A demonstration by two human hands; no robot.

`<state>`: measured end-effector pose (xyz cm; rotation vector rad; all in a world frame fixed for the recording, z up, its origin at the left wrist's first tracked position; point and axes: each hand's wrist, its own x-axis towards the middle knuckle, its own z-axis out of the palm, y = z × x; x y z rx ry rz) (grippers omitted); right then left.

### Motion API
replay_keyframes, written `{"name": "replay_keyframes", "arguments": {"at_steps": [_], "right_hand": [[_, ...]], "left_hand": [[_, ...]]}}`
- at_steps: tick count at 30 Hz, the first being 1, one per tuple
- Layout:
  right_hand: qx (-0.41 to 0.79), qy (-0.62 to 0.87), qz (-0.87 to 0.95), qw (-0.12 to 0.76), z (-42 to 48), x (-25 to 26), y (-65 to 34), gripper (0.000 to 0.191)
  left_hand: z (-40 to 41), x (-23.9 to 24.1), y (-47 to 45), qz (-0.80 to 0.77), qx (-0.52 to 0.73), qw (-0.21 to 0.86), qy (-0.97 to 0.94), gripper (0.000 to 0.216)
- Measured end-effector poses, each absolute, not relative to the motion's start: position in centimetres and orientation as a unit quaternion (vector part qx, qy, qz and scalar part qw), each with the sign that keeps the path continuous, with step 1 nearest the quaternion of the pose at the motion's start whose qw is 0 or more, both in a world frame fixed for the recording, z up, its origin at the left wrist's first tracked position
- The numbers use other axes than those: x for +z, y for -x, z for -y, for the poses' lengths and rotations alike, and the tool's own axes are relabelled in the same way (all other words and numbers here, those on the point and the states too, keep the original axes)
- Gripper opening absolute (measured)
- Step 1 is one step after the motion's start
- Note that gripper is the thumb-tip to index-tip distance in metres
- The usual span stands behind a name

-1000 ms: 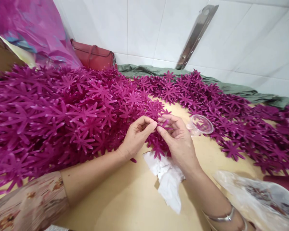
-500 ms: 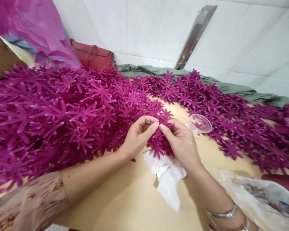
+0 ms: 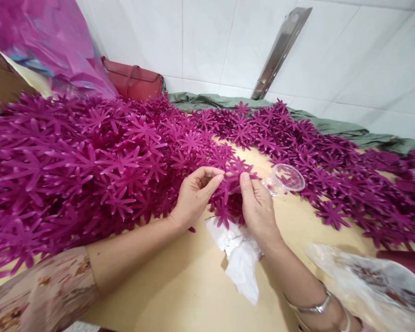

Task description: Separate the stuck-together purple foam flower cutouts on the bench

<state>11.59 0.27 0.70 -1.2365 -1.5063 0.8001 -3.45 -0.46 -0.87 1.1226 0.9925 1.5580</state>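
Observation:
Over the middle of the table, my right hand (image 3: pixel 261 207) pinches a magenta artificial flower piece (image 3: pixel 238 171) with narrow, finger-like petals between thumb and fingers. Close by on its left, my left hand (image 3: pixel 198 196) has thumb and forefinger pressed together at the edge of that piece; what they hold, if anything, I cannot make out. More magenta flower pieces (image 3: pixel 224 216) lie just beneath both hands. Below these is a crumpled white tissue (image 3: pixel 242 269). A clear plastic cup (image 3: pixel 288 178) rests on its side to the right of my right hand.
A large heap of magenta flower pieces (image 3: pixel 90 157) covers the left; darker ones (image 3: pixel 328 170) spread along the right. Behind them are a red handbag (image 3: pixel 133 79), pink plastic sheeting (image 3: pixel 51 41) and green cloth (image 3: pixel 335 127). A clear plastic bag (image 3: pixel 346 272) sits at the lower right.
My right hand has moved slightly right and away from my left hand, and the flower piece shows more fully between them. My left hand has shifted slightly left.

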Motion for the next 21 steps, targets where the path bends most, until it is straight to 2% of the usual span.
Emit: {"name": "replay_keyframes", "arguments": {"at_steps": [4, 10, 15, 19, 21], "right_hand": [[0.246, 0.48, 0.642, 0.545, -0.43, 1.23, -11.91, 0.039], [0.181, 0.445, 0.691, 0.54, -0.48, 1.5, -12.12, 0.015], [0.095, 0.425, 0.739, 0.514, -0.42, 1.24, -11.83, 0.048], [0.096, 0.406, 0.753, 0.509, -0.17, 1.29, -11.34, 0.031], [0.161, 0.417, 0.722, 0.528, -0.14, 1.08, -11.17, 0.033]], "left_hand": [[0.32, -1.08, 3.76, -0.44, 0.675, 0.426, -0.412, 0.018], [0.16, -1.09, 3.72, -0.45, 0.691, 0.414, -0.385, 0.014], [0.25, -0.87, 3.49, -0.414, 0.695, 0.426, -0.405, 0.023], [0.59, -0.55, 3.21, -0.358, 0.676, 0.475, -0.436, 0.032], [0.78, -0.36, 3.1, -0.346, 0.671, 0.479, -0.448, 0.032]]}}
